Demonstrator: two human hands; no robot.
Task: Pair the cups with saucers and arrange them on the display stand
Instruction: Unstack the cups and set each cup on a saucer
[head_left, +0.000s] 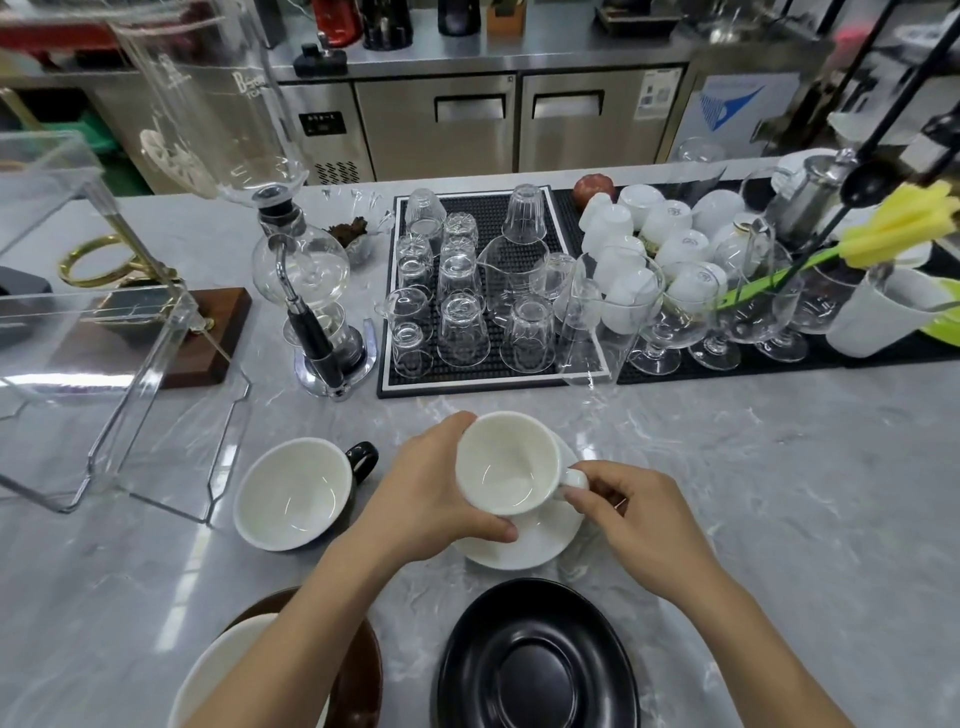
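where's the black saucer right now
In the head view the black saucer lies empty at the near edge of the counter, between the forearms, just in front of the white saucer.

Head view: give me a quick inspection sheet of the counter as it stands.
Surface: grey marble counter.
Job's things: white cup over white saucer; black-handled cup left; black saucer near; brown saucer under a white dish; clear acrylic stand left.
Clutter: glasses on black mat, siphon brewer.
Hands: left hand grips cup body; right hand pinches handle.
Cables: nothing seen.
Surroundings: steel cabinets behind.
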